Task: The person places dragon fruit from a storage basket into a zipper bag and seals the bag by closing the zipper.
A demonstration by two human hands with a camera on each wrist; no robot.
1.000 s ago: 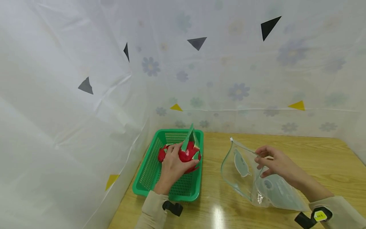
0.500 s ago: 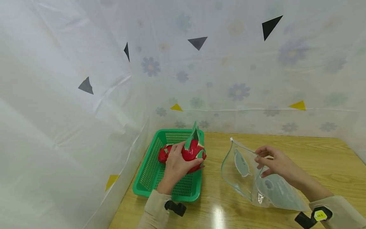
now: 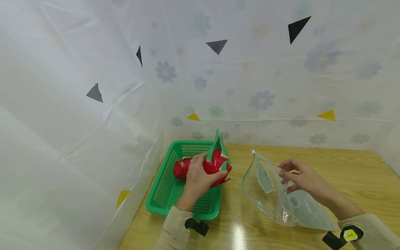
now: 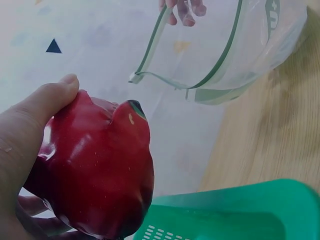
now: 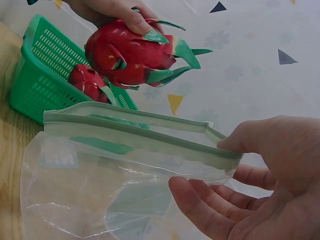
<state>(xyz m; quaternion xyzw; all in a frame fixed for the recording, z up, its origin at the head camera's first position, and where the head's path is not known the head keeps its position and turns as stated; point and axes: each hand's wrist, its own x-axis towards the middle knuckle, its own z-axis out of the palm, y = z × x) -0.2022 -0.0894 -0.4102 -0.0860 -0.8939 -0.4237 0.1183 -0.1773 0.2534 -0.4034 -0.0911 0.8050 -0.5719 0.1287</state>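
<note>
My left hand (image 3: 200, 177) grips a red dragon fruit (image 3: 216, 163) with green leafy tips, thumb on one side and fingers round the other. In the right wrist view this fruit (image 5: 132, 52) hangs above the rim of the green basket (image 5: 40, 75). A second dragon fruit (image 3: 181, 168) lies inside the basket, partly hidden by the left hand. My right hand (image 3: 304, 178) pinches the edge of a clear zip bag (image 3: 265, 205) between thumb and fingers. The bag's mouth gapes toward the basket, with its slider (image 3: 253, 152) at the far corner.
The green basket (image 3: 153, 205) stands on the left of the wooden table (image 3: 359, 173), close to the white sheet (image 3: 93, 156) at that side. Another patterned sheet (image 3: 237, 86) rises behind the table's far edge.
My left hand has lifted the dragon fruit and carried it to the right, over the basket's right rim. The right hand and the bag stay where they were.
</note>
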